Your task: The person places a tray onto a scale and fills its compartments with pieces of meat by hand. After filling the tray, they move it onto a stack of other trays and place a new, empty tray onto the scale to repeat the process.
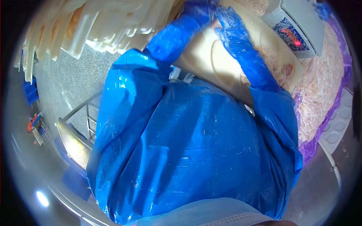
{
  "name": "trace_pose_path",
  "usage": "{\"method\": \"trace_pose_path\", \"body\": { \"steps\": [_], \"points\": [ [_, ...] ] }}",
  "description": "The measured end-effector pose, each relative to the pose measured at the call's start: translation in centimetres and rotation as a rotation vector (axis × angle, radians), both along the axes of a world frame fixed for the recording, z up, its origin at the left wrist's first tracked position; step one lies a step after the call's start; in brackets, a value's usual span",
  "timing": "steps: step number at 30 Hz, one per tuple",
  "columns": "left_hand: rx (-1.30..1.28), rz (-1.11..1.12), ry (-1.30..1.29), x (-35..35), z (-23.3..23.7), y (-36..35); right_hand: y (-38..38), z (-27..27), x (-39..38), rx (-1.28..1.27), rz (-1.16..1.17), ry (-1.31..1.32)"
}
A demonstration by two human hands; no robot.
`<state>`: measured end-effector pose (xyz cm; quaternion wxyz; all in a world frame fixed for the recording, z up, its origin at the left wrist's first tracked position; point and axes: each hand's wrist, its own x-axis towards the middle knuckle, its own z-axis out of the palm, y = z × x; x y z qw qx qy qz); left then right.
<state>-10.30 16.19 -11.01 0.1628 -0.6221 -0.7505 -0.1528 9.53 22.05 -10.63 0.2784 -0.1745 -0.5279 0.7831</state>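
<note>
My left hand [200, 10], in a blue glove, is at the top edge over the far end of a cream-coloured board or tray [203, 47]. Its fingers are smeared by motion, so what it holds is unclear. My right hand [230, 23], gloved in blue and coated with pale residue, lies close beside it with fingers extended and nothing visible in them. Pale minced meat [269, 62] rests on the board by my right forearm. A grey scale [296, 32] with a red lit display stands to the right.
A large mass of pale meat [320, 79] lies on purple plastic sheeting [311, 148] at the right. Several off-white trays [85, 28] stand in rows at upper left. Below them are a metal frame [81, 107] and the speckled floor [69, 84]. Blue crates [31, 90] sit farther left.
</note>
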Motion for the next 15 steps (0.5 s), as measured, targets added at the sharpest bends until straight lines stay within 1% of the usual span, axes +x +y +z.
{"method": "trace_pose_path", "body": {
  "steps": [1,2,3,4,5,6,7,8,9,10,11,12,13,14,15],
  "points": [
    [-0.005,-0.002,-0.001,-0.6,1.1,0.4,-2.1,3.6,-0.4,0.865,-0.105,-0.317],
    [-0.085,0.046,-0.093,-1.8,2.5,1.2,-3.6,6.5,-0.4,1.744,-0.209,-0.620],
    [-0.172,0.090,-0.188,-2.1,3.5,1.3,-5.2,7.8,0.7,1.746,-0.208,-0.614],
    [-0.170,0.087,-0.183,-1.9,3.8,1.3,-6.7,9.0,2.1,1.656,-0.113,-0.612],
    [-0.080,0.159,-0.168,-1.3,4.6,1.4,-7.5,9.9,3.1,1.567,-0.028,-0.610],
    [0.007,0.232,-0.157,-0.4,4.5,1.4,-7.7,10.7,4.2,1.569,-0.037,-0.613],
    [0.090,0.308,-0.149,0.7,4.4,1.3,-7.6,11.2,5.6,1.399,-0.054,-0.638],
    [0.054,0.262,-0.204,3.2,3.4,1.5,-7.7,11.4,6.8,1.223,-0.067,-0.660],
    [-0.002,0.142,-0.165,6.7,3.3,0.8,-8.0,10.9,7.9,1.213,-0.067,-0.664],
    [-0.311,0.109,0.077,10.6,4.9,0.4,-8.2,10.2,8.9,0.842,-0.159,-0.614],
    [-0.195,-0.009,0.062,11.2,3.7,0.6,-8.2,10.3,9.4,0.475,-0.246,-0.547],
    [-0.107,-0.017,-0.028,9.6,2.1,1.8,-7.7,10.6,10.1,0.623,-0.285,-0.408],
    [-0.021,-0.026,-0.120,7.3,-0.1,3.3,-7.8,10.0,11.4,0.615,-0.291,-0.407],
    [0.008,0.007,-0.110,5.7,0.3,3.9,-7.9,9.0,13.1,0.553,-0.302,-0.429],
    [0.068,0.009,-0.203,5.8,2.1,2.7,-7.5,8.5,14.8,0.496,-0.315,-0.451]
  ]
}}
